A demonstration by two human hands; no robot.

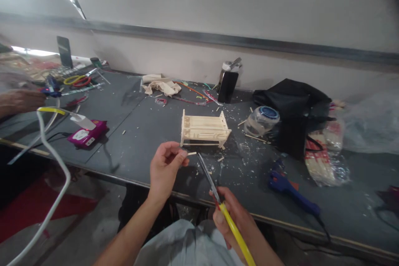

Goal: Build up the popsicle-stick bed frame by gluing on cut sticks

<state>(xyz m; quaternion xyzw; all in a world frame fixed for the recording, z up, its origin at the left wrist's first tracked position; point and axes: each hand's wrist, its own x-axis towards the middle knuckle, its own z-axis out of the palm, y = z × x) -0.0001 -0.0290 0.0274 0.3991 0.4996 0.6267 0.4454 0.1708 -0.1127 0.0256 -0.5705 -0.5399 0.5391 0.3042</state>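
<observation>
Between the thumb and fingers of my left hand is a short wooden stick, its free end pointing right. My right hand is closed on scissors with a yellow handle; their blade tips lie just right of the stick, apart from it. Just beyond both hands stands a small wooden model built of thin sticks, with four-sided form and corner posts. Small pale scraps are scattered on the dark table around it.
A blue glue gun lies at right, near a clear jar and a black bag. A purple power box and white cable are at left. Behind stands a phone. A co-worker's hand is far left.
</observation>
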